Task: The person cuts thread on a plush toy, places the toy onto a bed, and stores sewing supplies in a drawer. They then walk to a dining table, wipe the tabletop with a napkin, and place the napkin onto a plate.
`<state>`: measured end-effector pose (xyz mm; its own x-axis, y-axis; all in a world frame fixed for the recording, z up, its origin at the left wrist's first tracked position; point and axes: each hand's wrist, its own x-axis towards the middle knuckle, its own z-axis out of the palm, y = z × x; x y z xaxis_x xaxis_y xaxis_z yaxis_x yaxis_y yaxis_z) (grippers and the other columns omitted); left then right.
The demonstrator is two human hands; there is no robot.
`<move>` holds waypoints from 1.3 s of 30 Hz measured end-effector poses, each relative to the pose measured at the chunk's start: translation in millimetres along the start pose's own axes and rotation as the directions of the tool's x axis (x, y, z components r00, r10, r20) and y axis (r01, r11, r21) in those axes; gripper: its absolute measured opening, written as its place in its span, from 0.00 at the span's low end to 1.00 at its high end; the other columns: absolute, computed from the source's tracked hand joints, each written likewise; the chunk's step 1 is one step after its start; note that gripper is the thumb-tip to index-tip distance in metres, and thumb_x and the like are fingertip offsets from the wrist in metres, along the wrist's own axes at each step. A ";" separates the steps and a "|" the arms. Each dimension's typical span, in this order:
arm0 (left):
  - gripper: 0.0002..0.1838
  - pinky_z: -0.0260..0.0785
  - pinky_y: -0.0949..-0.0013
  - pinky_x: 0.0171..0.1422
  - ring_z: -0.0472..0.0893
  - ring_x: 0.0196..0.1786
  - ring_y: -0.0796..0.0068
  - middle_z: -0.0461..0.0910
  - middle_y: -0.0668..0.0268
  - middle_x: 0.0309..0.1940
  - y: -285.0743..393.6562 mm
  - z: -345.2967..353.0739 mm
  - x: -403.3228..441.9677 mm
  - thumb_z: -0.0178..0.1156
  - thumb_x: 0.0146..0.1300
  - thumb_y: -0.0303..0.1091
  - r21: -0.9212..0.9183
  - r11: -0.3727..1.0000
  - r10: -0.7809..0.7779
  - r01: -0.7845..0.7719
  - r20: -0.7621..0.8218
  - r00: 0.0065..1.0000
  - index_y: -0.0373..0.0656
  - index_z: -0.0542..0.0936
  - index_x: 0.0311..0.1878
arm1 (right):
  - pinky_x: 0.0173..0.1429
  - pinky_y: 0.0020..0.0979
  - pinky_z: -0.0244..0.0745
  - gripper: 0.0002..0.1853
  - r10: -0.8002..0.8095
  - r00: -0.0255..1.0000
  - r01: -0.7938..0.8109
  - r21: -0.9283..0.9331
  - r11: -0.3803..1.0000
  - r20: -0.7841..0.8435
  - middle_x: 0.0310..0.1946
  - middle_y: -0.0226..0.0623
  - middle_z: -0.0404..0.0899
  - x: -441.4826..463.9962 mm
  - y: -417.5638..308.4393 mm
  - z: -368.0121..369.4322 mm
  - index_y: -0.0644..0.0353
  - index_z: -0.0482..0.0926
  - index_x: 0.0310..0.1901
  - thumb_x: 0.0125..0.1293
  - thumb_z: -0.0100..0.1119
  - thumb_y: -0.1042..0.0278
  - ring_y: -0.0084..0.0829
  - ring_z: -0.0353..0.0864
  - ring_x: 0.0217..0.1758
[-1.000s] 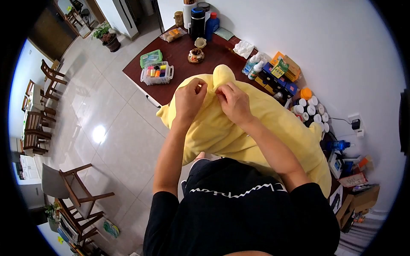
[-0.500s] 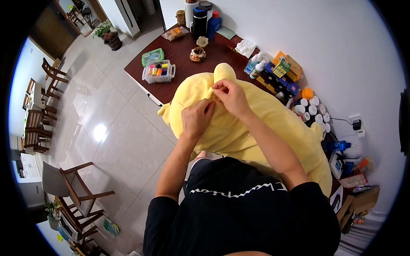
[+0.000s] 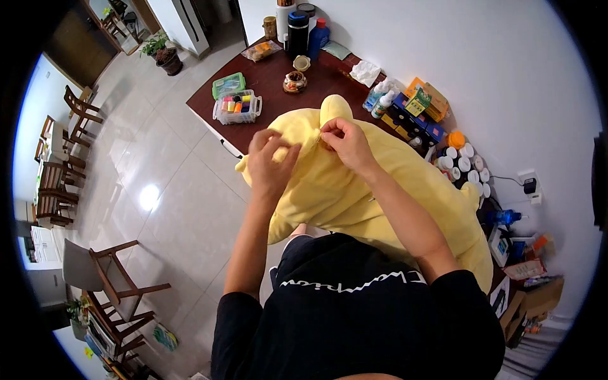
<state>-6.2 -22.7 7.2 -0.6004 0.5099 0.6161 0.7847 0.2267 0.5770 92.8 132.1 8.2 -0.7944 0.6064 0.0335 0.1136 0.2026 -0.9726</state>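
A large yellow plush toy lies across the dark red table, with a rounded ear standing up near its far end. My right hand pinches a bit of its fabric just below that ear. Over the plush's left part is my left hand, fingers apart and slightly blurred, with nothing visible in them. A clear box of colourful thread spools stands at the table's left edge, its green lid behind it.
An open jar, bottles and a snack bag stand farther back on the table. Boxes and white-capped bottles line the wall at right. A chair stands on the floor at left.
My left hand has moved left, away from my right hand, and its fingers have spread. My right hand stays near the ear, still pinching.
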 end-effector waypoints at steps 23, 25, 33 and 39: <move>0.06 0.60 0.84 0.28 0.69 0.24 0.88 0.74 0.75 0.24 7.0 55.4 7.6 0.59 0.59 0.31 -0.695 0.116 -0.440 0.709 0.604 0.665 0.39 0.79 0.36 | 0.34 0.29 0.73 0.09 -0.216 0.969 0.191 -0.192 0.962 -0.118 0.26 0.39 0.77 -7.7 -4.4 7.6 0.62 0.72 0.37 0.53 0.58 0.76 0.31 0.79 0.29; 0.06 0.60 0.84 0.29 0.69 0.24 0.88 0.74 0.75 0.24 6.8 59.1 6.4 0.59 0.59 0.31 -0.707 0.110 -0.448 0.699 0.592 0.670 0.39 0.79 0.36 | 0.34 0.31 0.73 0.08 -0.207 0.973 0.181 -0.209 0.961 -0.106 0.27 0.39 0.77 -10.5 -8.7 5.0 0.63 0.72 0.36 0.53 0.58 0.76 0.33 0.78 0.29; 0.06 0.61 0.83 0.30 0.69 0.25 0.88 0.75 0.75 0.25 9.1 61.1 4.2 0.59 0.59 0.31 -0.746 0.055 -0.462 0.663 0.570 0.680 0.40 0.79 0.36 | 0.35 0.39 0.71 0.05 -0.362 0.927 0.271 -0.491 0.828 -0.099 0.25 0.42 0.77 -16.3 -5.3 5.1 0.63 0.73 0.30 0.55 0.57 0.71 0.44 0.76 0.29; 0.05 0.62 0.83 0.31 0.69 0.26 0.88 0.75 0.75 0.25 9.6 55.4 8.0 0.59 0.59 0.31 -0.740 0.106 -0.407 0.664 0.577 0.708 0.40 0.79 0.34 | 0.33 0.34 0.72 0.07 -0.123 0.981 0.086 -0.230 0.969 -0.152 0.26 0.43 0.78 -10.0 -1.0 4.6 0.63 0.75 0.30 0.57 0.56 0.69 0.37 0.79 0.29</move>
<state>5.1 29.6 -12.1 -0.6551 0.7477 -0.1084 -0.4300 -0.2511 0.8672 97.9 122.2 7.9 -0.7021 0.6870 0.1875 0.1793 0.4254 -0.8871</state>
